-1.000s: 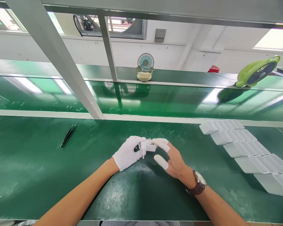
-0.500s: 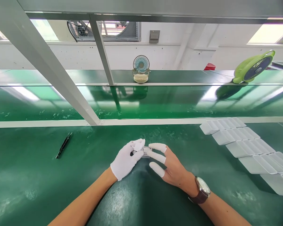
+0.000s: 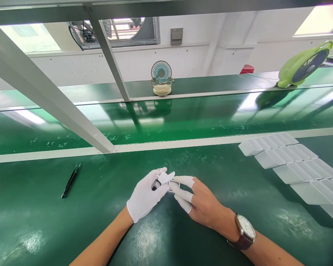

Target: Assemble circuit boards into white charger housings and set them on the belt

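Note:
A small white and pale grey piece (image 3: 167,178), with a flat white flap on top and a boxy end on the right, is between my hands just above or on the green table; its exact kind is hard to make out. My left hand (image 3: 146,196), in a white glove, is closed around its left side. Fingertip covers in white sit on my right hand (image 3: 204,202), whose thumb and fingers close on the piece's right end. Fingers hide much of it. To the left lie black tweezers (image 3: 70,181), apart from both hands.
Several white divided trays (image 3: 294,162) overlap at the right. A pale metal rail (image 3: 183,144) borders the table's far edge, and a slanted post (image 3: 58,99) rises at the left. Beyond stand a small beige fan (image 3: 161,79) and a green fan (image 3: 302,66).
My right thumb and fingers have drawn together onto the piece's right end. My left hand keeps its hold. The view has tilted and shifted slightly.

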Available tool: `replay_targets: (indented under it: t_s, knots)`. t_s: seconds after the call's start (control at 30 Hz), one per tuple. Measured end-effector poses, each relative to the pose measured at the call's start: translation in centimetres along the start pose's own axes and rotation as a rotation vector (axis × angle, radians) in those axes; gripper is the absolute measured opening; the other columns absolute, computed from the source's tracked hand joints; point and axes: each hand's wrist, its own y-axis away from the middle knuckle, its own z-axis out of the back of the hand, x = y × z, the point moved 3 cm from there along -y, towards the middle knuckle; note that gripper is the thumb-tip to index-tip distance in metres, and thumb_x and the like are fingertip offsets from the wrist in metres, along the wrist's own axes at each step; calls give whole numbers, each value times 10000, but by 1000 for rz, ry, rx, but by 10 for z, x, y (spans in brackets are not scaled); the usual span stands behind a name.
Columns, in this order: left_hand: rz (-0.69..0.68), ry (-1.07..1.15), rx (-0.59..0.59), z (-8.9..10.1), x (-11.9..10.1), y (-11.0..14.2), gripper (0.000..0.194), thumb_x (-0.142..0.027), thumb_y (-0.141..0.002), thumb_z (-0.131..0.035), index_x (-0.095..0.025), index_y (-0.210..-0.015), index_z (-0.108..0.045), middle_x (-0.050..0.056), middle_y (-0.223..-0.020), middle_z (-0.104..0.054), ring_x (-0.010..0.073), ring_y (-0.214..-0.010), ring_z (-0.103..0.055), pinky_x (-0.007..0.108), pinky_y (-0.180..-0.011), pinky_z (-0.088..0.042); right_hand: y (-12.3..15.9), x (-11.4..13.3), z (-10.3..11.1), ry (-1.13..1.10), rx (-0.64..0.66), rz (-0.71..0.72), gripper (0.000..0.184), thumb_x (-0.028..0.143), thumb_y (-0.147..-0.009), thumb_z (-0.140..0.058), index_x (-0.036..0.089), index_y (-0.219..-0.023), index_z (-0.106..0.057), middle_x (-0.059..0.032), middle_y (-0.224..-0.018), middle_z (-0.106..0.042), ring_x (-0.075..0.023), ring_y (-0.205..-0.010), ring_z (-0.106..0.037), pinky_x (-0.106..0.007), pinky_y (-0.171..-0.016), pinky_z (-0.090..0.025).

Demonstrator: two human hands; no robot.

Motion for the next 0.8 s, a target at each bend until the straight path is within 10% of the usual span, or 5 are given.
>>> replay_targets:
  t_s: [0.37, 0.63, 0.8]
  knots:
    - [-55, -123, -27, -6, -11, -1, 359, -335, -931, -578, -250, -1278, -616, 61, -1265, -689, 172, -879, -681, 383, -830, -588, -2, 1, -1, 76, 26, 43, 482, 122, -953, -612, 187, -1425, -538, -147, -1268, -638, -279, -1181, -606, -483, -996, -551]
    - [-382, -547, -371, 24, -27, 21, 328, -371, -723, -816, -216, -958, -649, 23, -931, -628, 185, -834, -605, 343, -736, -515, -3, 4, 0, 91, -60, 68, 547, 77, -926, -640, 211, -1444, -526, -122, -1250, -655, -260, -1179, -611, -473, -1015, -547]
    - [-589, -804, -52, 11, -47, 30, 178, -397, -917, -628, -238, -895, -702, -2, -718, -594, 176, -719, -563, 336, -683, -430, 0, 8, -1, 152, -119, 153, 577, 43, -884, -672, 171, -1431, -539, -126, -1148, -673, -267, -1072, -617, -505, -978, -559]
